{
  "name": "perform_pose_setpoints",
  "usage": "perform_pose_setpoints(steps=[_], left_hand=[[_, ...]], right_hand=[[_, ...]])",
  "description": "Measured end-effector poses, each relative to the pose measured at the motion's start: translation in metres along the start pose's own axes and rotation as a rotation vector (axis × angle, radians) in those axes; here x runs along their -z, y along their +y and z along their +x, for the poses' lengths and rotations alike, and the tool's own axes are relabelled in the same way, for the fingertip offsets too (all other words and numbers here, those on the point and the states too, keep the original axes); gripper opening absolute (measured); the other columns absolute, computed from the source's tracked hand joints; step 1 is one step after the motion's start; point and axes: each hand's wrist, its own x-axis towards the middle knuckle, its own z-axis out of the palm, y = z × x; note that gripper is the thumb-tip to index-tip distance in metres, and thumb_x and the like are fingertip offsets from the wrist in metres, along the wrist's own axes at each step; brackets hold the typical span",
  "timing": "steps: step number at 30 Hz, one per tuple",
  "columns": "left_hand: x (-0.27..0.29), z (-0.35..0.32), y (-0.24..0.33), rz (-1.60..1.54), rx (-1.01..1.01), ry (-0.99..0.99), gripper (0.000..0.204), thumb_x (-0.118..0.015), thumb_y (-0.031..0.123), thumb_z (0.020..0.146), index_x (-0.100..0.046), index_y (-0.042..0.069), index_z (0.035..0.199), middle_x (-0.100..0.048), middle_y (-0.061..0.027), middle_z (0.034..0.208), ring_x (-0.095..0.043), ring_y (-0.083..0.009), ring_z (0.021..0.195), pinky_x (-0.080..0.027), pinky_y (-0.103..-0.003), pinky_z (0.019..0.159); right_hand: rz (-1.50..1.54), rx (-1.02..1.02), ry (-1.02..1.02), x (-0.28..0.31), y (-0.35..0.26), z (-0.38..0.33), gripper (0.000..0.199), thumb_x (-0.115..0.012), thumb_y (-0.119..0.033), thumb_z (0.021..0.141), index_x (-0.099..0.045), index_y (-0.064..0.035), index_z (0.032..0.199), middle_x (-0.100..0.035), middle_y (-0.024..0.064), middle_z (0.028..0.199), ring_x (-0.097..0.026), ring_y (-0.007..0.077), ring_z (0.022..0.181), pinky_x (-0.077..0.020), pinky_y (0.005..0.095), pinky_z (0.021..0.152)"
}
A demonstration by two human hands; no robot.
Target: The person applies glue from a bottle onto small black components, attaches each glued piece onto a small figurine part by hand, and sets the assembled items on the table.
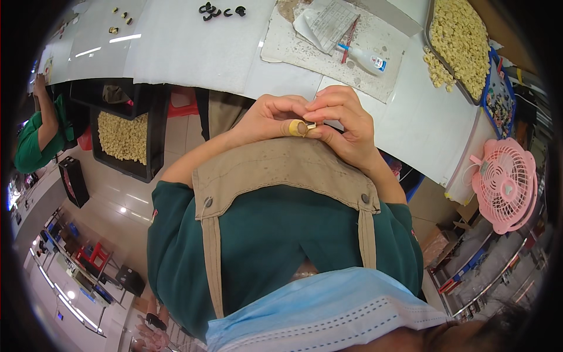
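Both hands are close together in front of my apron, at the near edge of the white table. My left hand point(267, 120) is closed in a pinch, with yellow tape point(296, 128) wrapped round its thumb. My right hand point(347, 122) has its fingers bent and meets the left one at the fingertips. Between the two thumbs shows a small cream-coloured piece point(311, 125), pinched by both hands. Most of it is covered by the fingers, so its exact kind cannot be made out.
A white bottle point(370, 61) and papers point(328, 23) lie on a stained board point(281, 44). Cream pieces heap a tray point(427, 29), beside a blue tray point(485, 97). Black curved pieces point(227, 12) lie far off. A pink fan point(505, 185) stands right; a black crate point(155, 158) sits left, near a co-worker's green sleeve point(36, 146).
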Motion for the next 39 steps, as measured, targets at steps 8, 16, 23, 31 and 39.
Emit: perform_pose_setpoints(steps=[8, 16, 23, 31, 39], left_hand=[[0.006, -0.001, -0.005, 0.041, -0.044, -0.018, 0.016, -0.063, 0.010, 0.082, -0.062, 0.001, 0.094, -0.060, -0.0027, 0.092, -0.054, -0.0099, 0.086, -0.043, -0.023, 0.078], [0.001, -0.002, -0.010, -0.364, 0.039, -0.079, 0.021, -0.059, 0.016, 0.085, -0.060, 0.000, 0.099, -0.061, -0.0117, 0.101, -0.057, -0.0180, 0.096, -0.045, -0.030, 0.087], [0.000, -0.001, -0.008, -0.469, 0.107, -0.056, 0.027, -0.059, 0.016, 0.085, -0.058, -0.002, 0.104, -0.058, -0.0154, 0.107, -0.054, -0.0211, 0.104, -0.043, -0.033, 0.092], [0.004, -0.001, -0.012, -0.462, 0.090, -0.078, 0.029, -0.058, 0.018, 0.086, -0.056, -0.003, 0.107, -0.058, -0.0161, 0.108, -0.055, -0.0212, 0.104, -0.043, -0.032, 0.092], [0.005, -0.003, -0.010, -0.500, 0.107, -0.069, 0.029, -0.056, 0.019, 0.087, -0.056, -0.003, 0.107, -0.058, -0.0160, 0.108, -0.055, -0.0201, 0.105, -0.043, -0.032, 0.091]], right_hand=[[0.036, 0.020, 0.015, -0.004, 0.002, -0.001, 0.029, -0.072, 0.000, 0.062, -0.063, -0.0040, 0.089, -0.059, 0.0066, 0.089, -0.055, 0.0215, 0.081, -0.0457, 0.0297, 0.070], [0.063, 0.112, 0.096, -0.007, 0.001, -0.004, 0.044, -0.068, 0.010, 0.063, -0.052, -0.0021, 0.103, -0.058, 0.0109, 0.088, -0.057, 0.0169, 0.068, -0.0477, 0.0242, 0.058], [0.044, 0.133, 0.106, -0.007, 0.004, -0.006, 0.045, -0.066, 0.011, 0.064, -0.050, -0.0010, 0.104, -0.058, 0.0110, 0.087, -0.059, 0.0172, 0.069, -0.0494, 0.0247, 0.059], [0.021, 0.070, 0.037, -0.005, 0.003, -0.008, 0.052, -0.069, 0.010, 0.064, -0.045, -0.0014, 0.108, -0.059, 0.0138, 0.089, -0.060, 0.0183, 0.079, -0.0503, 0.0249, 0.062], [0.052, 0.090, 0.134, -0.013, 0.004, -0.004, 0.049, -0.067, 0.009, 0.064, -0.045, -0.0009, 0.107, -0.059, 0.0104, 0.083, -0.058, 0.0157, 0.066, -0.0493, 0.0236, 0.056]])
